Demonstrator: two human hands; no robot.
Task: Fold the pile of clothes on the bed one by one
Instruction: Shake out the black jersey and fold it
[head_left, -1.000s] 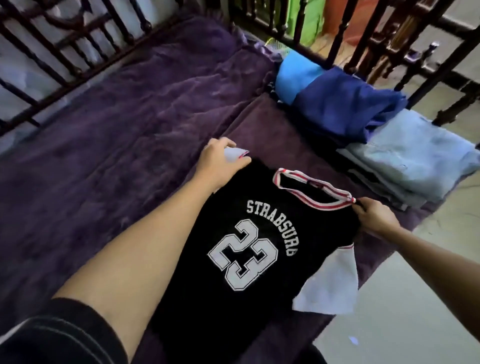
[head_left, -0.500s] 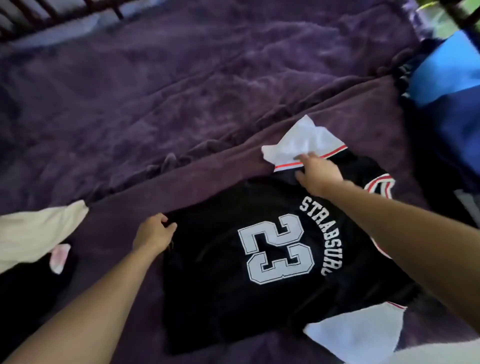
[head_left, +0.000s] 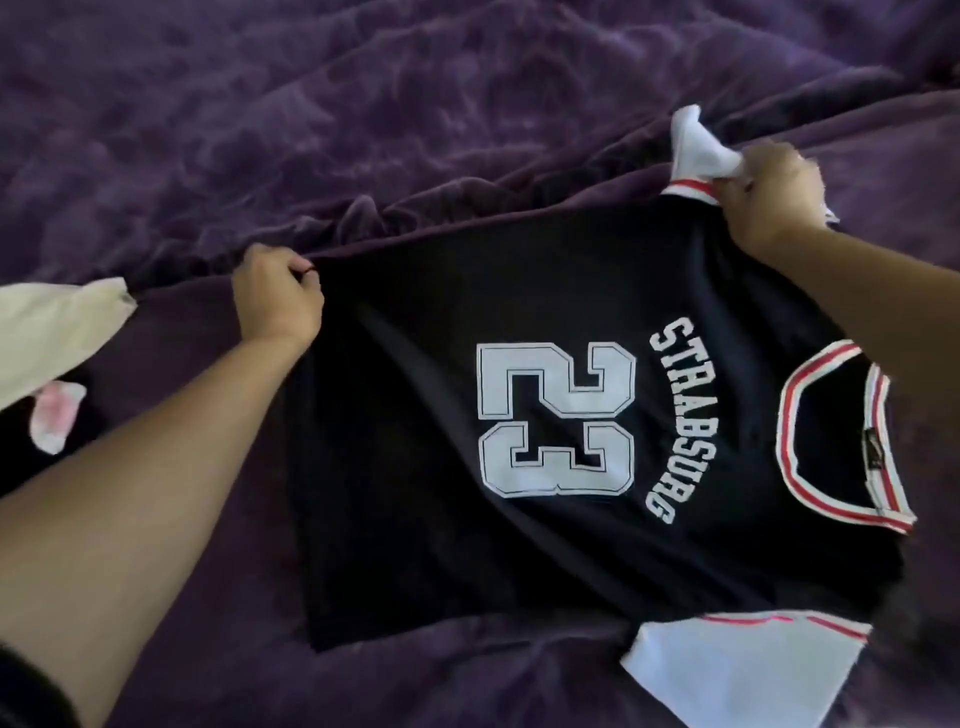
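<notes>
A black jersey (head_left: 415, 509) with white sleeves, a red-and-white collar, the number 23 and the word STRABSURG lies spread on the purple bed cover (head_left: 363, 130), collar toward the right. My left hand (head_left: 278, 299) pinches the far corner of its hem. At the far shoulder, my right hand (head_left: 769, 197) grips the white sleeve, which is bunched in the fingers. The far edge of the jersey is stretched between both hands. The near white sleeve (head_left: 737, 670) lies flat at the lower right.
At the left edge lie a cream-coloured garment (head_left: 47, 327), a small pink-and-white piece (head_left: 54, 415) and something black beneath them. The purple cover is wrinkled into ridges beyond the jersey.
My view has swung left and down; the stack of folded clothes is out of frame. My left hand went from the sleeve to the hem corner, my right to the far sleeve, both now gripping.
</notes>
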